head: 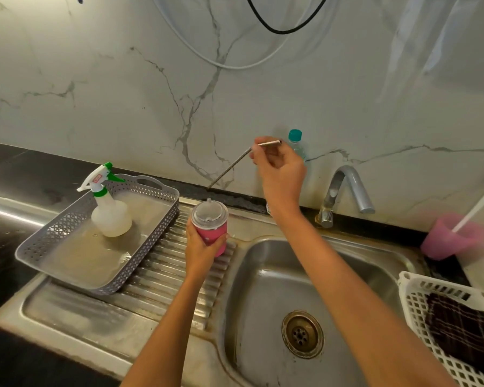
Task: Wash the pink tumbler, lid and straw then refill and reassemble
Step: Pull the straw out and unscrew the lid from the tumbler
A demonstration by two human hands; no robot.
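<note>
The left hand (pixel 200 254) wraps its fingers (pixel 223 237) round the pink tumbler (pixel 211 233), upright with its clear lid (pixel 209 213) on, over the ridged drainboard (pixel 165 275) beside the sink (pixel 263 289). Farther back, the raised right hand (pixel 280 171) pinches the thin straw (pixel 229 169), which slants down-left before the marbled wall (pixel 123 93).

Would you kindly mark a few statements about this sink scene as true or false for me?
1. The left hand holds the tumbler. True.
2. The lid is off the tumbler. False: it sits on top.
3. The right hand holds the straw. True.
4. The spray bottle stands in the sink. False: it stands in the tray.
5. The straw is through the lid. False: it is held above, clear of it.
</note>
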